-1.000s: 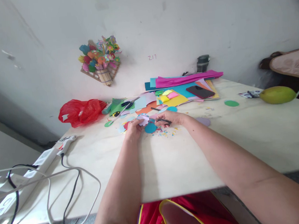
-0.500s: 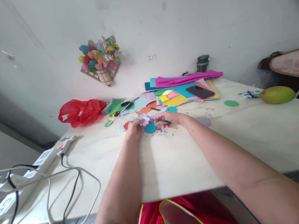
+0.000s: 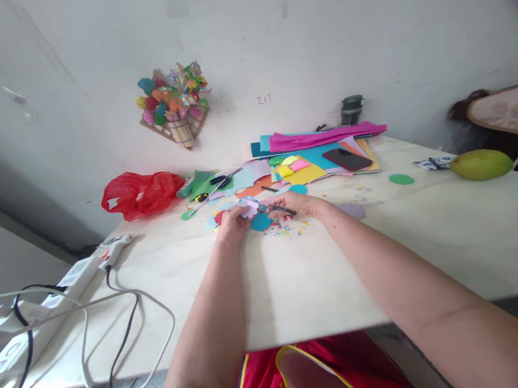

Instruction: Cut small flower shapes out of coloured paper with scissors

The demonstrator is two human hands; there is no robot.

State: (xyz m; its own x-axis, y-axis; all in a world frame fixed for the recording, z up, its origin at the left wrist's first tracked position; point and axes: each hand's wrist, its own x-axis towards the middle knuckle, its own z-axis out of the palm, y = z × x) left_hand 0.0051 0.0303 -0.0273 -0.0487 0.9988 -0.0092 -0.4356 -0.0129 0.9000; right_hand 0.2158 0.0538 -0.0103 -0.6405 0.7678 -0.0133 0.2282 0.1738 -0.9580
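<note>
Can read handwritten "217" (image 3: 263, 100) in reddish strokes on the pale wall (image 3: 301, 47). Could pass for "Z17", given the angular first character.

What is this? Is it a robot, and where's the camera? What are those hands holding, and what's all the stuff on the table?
There's no robot here, just a person's two bare hands. The camera is worn on their head, so it looks forward and down, a bit like seeing through their eyes. The left hand holds a wavy-edged lilac paper. The right hand holds scissors, with the blades pointing toward that paper. On the table are a blue circle, tiny scraps, a phone and a red bag.
</note>
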